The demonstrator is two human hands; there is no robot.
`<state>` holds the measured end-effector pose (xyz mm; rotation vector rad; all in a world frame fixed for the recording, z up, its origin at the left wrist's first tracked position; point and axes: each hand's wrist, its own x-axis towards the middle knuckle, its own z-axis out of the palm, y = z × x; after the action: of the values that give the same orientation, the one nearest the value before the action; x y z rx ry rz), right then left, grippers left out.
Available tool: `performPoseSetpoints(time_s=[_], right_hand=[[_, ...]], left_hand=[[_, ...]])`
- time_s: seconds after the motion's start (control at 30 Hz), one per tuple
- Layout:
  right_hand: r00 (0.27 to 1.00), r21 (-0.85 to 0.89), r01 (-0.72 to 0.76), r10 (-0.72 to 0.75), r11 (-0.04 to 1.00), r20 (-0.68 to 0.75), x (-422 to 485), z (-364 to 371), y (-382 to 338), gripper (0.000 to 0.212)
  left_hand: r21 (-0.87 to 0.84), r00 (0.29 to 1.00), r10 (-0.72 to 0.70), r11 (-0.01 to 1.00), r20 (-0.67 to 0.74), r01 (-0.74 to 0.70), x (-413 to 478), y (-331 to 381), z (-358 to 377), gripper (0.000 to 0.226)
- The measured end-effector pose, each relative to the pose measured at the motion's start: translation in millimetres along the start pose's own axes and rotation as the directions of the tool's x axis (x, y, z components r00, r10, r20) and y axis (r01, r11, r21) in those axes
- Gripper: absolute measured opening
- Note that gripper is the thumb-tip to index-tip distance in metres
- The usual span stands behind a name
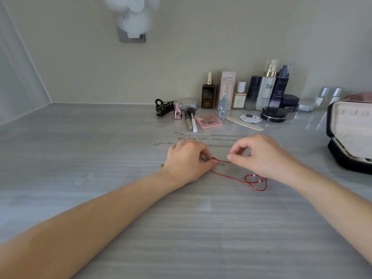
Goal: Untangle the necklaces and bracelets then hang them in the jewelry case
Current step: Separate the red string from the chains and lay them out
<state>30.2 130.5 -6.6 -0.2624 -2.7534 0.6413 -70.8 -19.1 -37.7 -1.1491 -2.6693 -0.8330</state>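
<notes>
One grey tabletop (100, 198) carries everything. At its right edge stands the jewelry case (350, 125), a dark box with its lid raised upright, cream lining and a row of small hooks showing inside the lid (what lies in its lower tray cannot be made out). Both forearms reach in from below. The left hand (187, 160) rests knuckles-up on the tabletop, fingers curled, fingertips pinching one end of a red cord bracelet (231, 177). The right hand (261, 156) is lifted a little, its thumb and forefinger nipping the same cord just beside the left fingertips, the other fingers loosely bent. The rest of the cord trails toward the right wrist and loops on the tabletop, small pale beads on it. Behind the hands, three silver chains (207, 135) lie straight and parallel, well apart from the case.
</notes>
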Motion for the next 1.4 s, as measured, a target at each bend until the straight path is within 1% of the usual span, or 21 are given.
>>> performPoseSetpoints(time_s=[0.07, 0.27, 0.33, 0.4, 0.47, 0.57, 0.63, 0.73, 0.87, 0.97, 1.0, 1.1, 1.17, 1.23, 1.27, 1.33, 1.4], right_hand=[[0.998, -0.025, 0.006, -0.004, 1.000, 0.066, -2, 1, -1, 0.012], [0.971, -0.084, 0.013, 0.007, 0.996, 0.239, -3, 1, 1, 0.020], [0.962, -0.116, 0.027, 0.006, 0.993, 0.274, -3, -1, 3, 0.022], [0.956, -0.157, 0.041, 0.007, 0.987, 0.293, -3, -2, 4, 0.023], [0.951, -0.211, 0.047, 0.021, 0.976, 0.309, -3, -3, 3, 0.023], [0.945, -0.244, 0.054, 0.029, 0.968, 0.325, -4, -4, 3, 0.025], [0.947, -0.251, 0.056, 0.028, 0.966, 0.321, -3, -4, 4, 0.026], [0.951, -0.249, 0.024, 0.054, 0.968, 0.303, -1, -4, 9, 0.026], [0.951, -0.251, -0.045, 0.118, 0.967, 0.286, 0, -7, 13, 0.020], [0.942, -0.213, -0.093, 0.155, 0.973, 0.297, 0, -11, 14, 0.014], [0.942, -0.220, -0.109, 0.172, 0.969, 0.288, 0, -12, 15, 0.018], [0.953, -0.351, -0.131, 0.215, 0.927, 0.212, 3, -13, 20, 0.039], [0.958, -0.389, -0.179, 0.250, 0.904, 0.138, 4, -12, 25, 0.044], [0.965, -0.356, -0.221, 0.256, 0.908, 0.051, 4, -12, 26, 0.038], [0.974, -0.300, -0.214, 0.227, 0.930, 0.009, 4, -12, 24, 0.036], [0.992, -0.091, -0.115, 0.109, 0.989, -0.060, 5, -8, 15, 0.030], [0.996, 0.108, 0.003, 0.006, 0.994, -0.087, 5, -1, -3, 0.026]], left_hand=[[0.025, 1.000, 0.015, 1.000, 0.022, -0.016, 1, -1, -1, 0.016], [0.140, 0.991, 0.006, 0.990, 0.131, -0.025, 5, -7, -11, 0.014], [0.158, 0.989, -0.015, 0.987, 0.150, -0.009, 6, -9, -20, 0.013], [0.140, 0.985, -0.041, 0.990, 0.165, 0.017, 7, -10, -32, 0.011], [0.062, 0.982, -0.051, 0.997, 0.184, 0.040, 10, -9, -45, 0.014], [-0.126, 0.982, -0.043, 0.990, 0.183, 0.067, 12, -4, -64, 0.019], [-0.256, 0.986, -0.049, 0.963, 0.162, 0.090, 12, -5, -74, 0.019], [-0.388, 0.990, -0.071, 0.915, 0.119, 0.112, 15, -10, -82, 0.022], [-0.452, 0.994, -0.081, 0.885, 0.078, 0.107, 18, -13, -89, 0.019], [-0.502, 0.996, -0.075, 0.861, 0.041, 0.085, 19, -13, -96, 0.021], [-0.517, 0.996, -0.077, 0.852, 0.035, 0.084, 19, -12, -98, 0.022], [-0.525, 0.996, -0.076, 0.847, 0.039, 0.085, 18, -12, -101, 0.024], [-0.521, 0.996, -0.062, 0.849, 0.058, 0.083, 17, -11, -100, 0.024], [-0.521, 0.996, -0.041, 0.850, 0.083, 0.079, 15, -7, -97, 0.024], [-0.526, 0.995, -0.032, 0.847, 0.095, 0.078, 14, -5, -95, 0.024], [-0.547, 0.993, -0.019, 0.834, 0.113, 0.079, 13, 0, -93, 0.024], [-0.567, 0.992, -0.007, 0.820, 0.126, 0.078, 12, 3, -91, 0.022]])
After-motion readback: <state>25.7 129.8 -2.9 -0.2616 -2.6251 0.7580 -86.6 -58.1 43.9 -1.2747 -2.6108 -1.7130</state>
